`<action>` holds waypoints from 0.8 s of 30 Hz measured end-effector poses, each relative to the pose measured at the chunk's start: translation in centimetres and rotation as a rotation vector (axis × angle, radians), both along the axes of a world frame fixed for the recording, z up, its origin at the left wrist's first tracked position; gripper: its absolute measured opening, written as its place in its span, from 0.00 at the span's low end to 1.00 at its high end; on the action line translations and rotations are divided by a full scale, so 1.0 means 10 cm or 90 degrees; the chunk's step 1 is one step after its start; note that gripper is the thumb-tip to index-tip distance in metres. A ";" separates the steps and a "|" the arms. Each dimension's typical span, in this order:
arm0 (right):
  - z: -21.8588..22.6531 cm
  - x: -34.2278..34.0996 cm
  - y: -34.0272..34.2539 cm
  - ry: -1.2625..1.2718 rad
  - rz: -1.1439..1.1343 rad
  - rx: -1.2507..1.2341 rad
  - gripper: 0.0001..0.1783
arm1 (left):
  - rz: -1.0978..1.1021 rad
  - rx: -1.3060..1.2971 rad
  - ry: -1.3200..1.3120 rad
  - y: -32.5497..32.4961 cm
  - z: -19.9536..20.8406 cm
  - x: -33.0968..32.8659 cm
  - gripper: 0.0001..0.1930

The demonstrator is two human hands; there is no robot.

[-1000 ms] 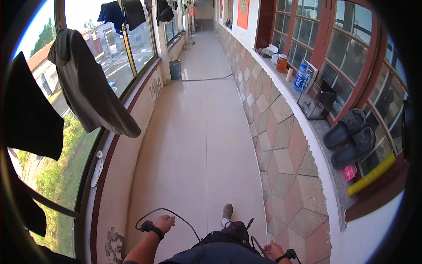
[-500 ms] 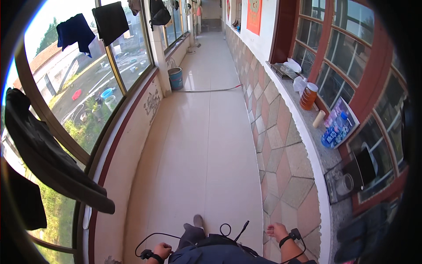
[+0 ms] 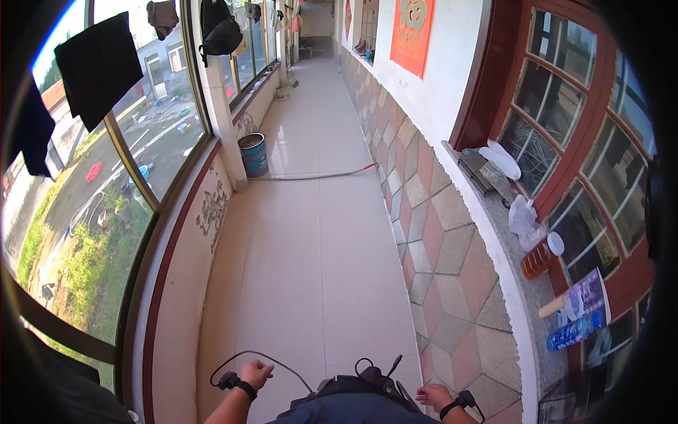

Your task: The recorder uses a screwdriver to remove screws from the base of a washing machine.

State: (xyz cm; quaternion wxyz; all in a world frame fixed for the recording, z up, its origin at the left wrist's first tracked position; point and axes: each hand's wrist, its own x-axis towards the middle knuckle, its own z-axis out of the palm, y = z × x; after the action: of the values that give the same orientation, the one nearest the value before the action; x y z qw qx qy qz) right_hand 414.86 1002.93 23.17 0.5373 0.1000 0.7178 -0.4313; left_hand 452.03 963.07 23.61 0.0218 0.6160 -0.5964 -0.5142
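My left hand (image 3: 256, 374) hangs over the floor at the lower middle, its fingers curled in and nothing showing in them. Lower right, my right hand (image 3: 434, 396) is held beside the tiled wall, fingers loosely apart and bare of any object. Each wrist wears a black band with a small black device, the left device (image 3: 227, 380) and the right device (image 3: 465, 399), and a cable runs from each. A black bag or pouch (image 3: 353, 386) sits at my waist between the hands, with a cable end sticking up. Neither hand touches anything around it.
A pale tiled corridor floor (image 3: 282, 268) stretches ahead. A blue bucket (image 3: 254, 159) and a hose (image 3: 318, 175) lie across it. The right sill holds a jar (image 3: 542, 256), a blue bottle (image 3: 575, 332) and a plastic bag (image 3: 524, 218). Dark cloth (image 3: 99, 67) hangs by the left windows.
I have moved forward along the corridor; bucket, hose and sill things appear nearer. My left hand has swung forward and up, while my right hand has dropped back slightly.
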 end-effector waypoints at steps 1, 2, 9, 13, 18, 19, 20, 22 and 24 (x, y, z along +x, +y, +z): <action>-0.16 -0.14 -0.11 -0.005 -0.018 0.006 0.12 | -0.001 -0.016 -0.001 -0.34 0.07 -0.25 0.11; -0.27 -0.29 -0.26 -0.006 -0.020 0.005 0.12 | -0.015 -0.052 -0.006 -0.64 0.10 -0.47 0.18; -0.80 -1.78 -1.81 -0.058 -0.010 -0.048 0.09 | 0.032 0.012 0.030 -1.94 -0.06 -1.76 0.18; -0.47 -2.66 -3.14 0.021 0.017 -0.018 0.11 | 0.097 0.118 0.055 -2.27 -0.13 -2.12 0.17; -0.13 -3.85 -4.87 0.076 0.053 -0.048 0.14 | -0.269 -0.229 -0.074 -3.05 -0.20 -2.30 0.14; -0.09 -4.06 -5.21 0.095 0.050 -0.066 0.14 | -0.270 -0.227 -0.071 -3.27 -0.25 -2.41 0.14; -0.08 -4.25 -5.53 0.115 0.045 -0.082 0.14 | -0.212 -0.110 -0.060 -3.53 -0.19 -2.57 0.14; -0.12 -4.51 -6.08 0.135 0.031 -0.088 0.18 | -0.155 0.010 -0.050 -4.15 -0.15 -2.92 0.14; -0.12 -4.69 -6.57 0.128 0.006 -0.068 0.23 | -0.035 0.081 -0.068 -4.81 -0.16 -3.30 0.16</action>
State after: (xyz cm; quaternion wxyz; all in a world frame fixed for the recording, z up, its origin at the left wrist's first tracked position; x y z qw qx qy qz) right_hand 367.93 937.21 21.97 0.4687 0.0244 0.7449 -0.4742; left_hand 419.07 914.94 22.02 -0.0631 0.6260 -0.5797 -0.5178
